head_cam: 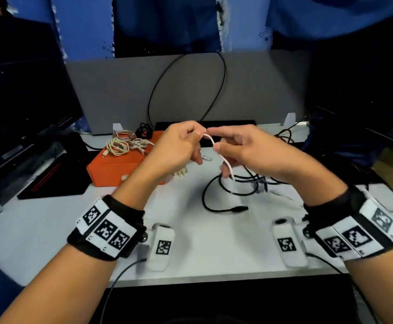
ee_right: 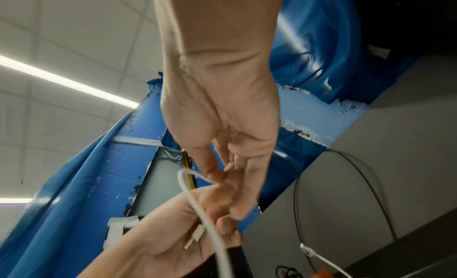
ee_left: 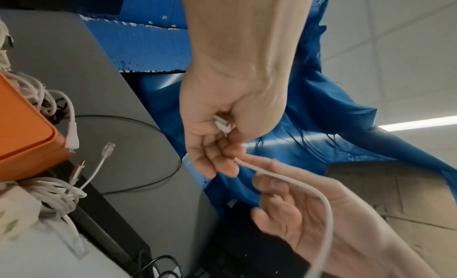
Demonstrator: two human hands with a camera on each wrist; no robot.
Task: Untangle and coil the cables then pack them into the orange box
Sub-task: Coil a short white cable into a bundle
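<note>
A white cable (head_cam: 222, 160) arcs between both hands above the table. My left hand (head_cam: 196, 136) curls round its plug end (ee_left: 222, 124), which sits in the palm. My right hand (head_cam: 215, 141) holds the cable a little further along, thumb on it and the lower fingers curled loosely round it (ee_right: 197, 204). From there the cable drops to a tangle of black cables (head_cam: 237, 188) on the table. The orange box (head_cam: 120, 167) stands closed at the left, with coiled white and braided cables (head_cam: 120, 146) on its lid.
A grey divider (head_cam: 120, 94) with a black cable loop (head_cam: 186, 85) stands behind the white table (head_cam: 202, 242). A dark monitor (head_cam: 15, 90) is at the left. Another white cable bundle (ee_left: 56, 200) lies beside the box. A loose clear connector (head_cam: 206, 157) lies near my hands.
</note>
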